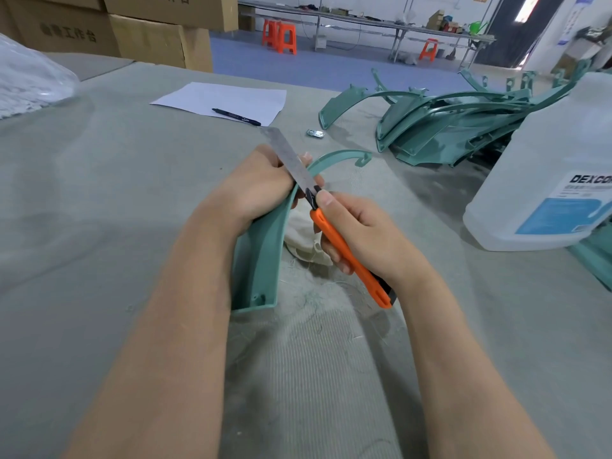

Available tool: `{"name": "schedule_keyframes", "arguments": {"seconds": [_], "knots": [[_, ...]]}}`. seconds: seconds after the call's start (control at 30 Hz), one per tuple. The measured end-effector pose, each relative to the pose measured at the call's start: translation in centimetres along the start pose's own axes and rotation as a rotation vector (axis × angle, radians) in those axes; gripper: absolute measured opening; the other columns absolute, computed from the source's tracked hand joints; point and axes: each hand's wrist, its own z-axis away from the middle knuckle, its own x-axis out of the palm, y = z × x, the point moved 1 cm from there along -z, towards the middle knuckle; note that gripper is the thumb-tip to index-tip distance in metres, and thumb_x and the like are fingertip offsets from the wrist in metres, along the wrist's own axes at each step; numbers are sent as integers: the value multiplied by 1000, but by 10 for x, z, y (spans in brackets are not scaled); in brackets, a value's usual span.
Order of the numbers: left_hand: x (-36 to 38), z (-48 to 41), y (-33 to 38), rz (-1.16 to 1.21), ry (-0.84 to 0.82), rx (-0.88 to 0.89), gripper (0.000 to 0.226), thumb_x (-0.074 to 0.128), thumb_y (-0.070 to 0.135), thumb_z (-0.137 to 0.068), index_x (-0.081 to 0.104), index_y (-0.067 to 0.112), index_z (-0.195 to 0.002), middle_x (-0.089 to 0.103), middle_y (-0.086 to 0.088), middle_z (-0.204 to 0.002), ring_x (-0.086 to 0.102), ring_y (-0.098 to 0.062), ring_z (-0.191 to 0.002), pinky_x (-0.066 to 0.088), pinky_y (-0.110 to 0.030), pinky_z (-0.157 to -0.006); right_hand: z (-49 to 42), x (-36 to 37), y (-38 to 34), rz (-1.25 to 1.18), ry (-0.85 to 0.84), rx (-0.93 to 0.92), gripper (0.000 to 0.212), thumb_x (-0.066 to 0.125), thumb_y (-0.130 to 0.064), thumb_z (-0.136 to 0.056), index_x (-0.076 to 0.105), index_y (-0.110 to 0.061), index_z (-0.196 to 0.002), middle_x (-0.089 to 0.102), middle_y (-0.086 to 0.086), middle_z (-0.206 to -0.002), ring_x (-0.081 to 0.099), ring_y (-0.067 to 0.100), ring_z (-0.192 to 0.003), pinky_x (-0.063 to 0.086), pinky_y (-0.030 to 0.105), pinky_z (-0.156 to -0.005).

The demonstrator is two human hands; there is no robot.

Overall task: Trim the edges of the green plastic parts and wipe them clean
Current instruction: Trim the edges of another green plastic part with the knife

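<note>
Your left hand (258, 183) covers the middle of the part (261, 260), and its fingers curl out of sight behind it. The cloth (298, 233) lies mostly under your right hand (364, 233) and the knife (344, 251). The jug (546, 144) runs off the right edge, its label cut short. The small silvery thing (314, 133) is perhaps foil; too small to tell.

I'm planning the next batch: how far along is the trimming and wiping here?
Done: shavings on the table suggest some trimming. In hand: the left hand holds a curved green part while the right hand grips an orange utility knife, blade on its edge. Left: wiping it with the cloth, plus the pile of green parts, whose state I cannot tell.
</note>
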Motion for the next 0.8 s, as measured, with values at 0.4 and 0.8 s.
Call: {"name": "schedule_keyframes", "arguments": {"seconds": [0.4,0.8], "knots": [[1,3,4,-37,-8,35,38,45,30,-101,66,16,-73,56,11,-48,47,-3,-41,38,-16,-49,1,2,0,-30,-126,-47,39,40,-37,-103,51,-11,-76,49,9,-51,43,16,-39,42,24,-45],[2,2,3,-45,-50,41,37,46,34,-100,68,17,-75,55,6,-57,48,-4,-45,39,-22,-54,2,1,0,-120,-213,-47,40,43,-45,-94,51,-13,-72,48,13,-51,40,17,-38,42,23,-44]]}}
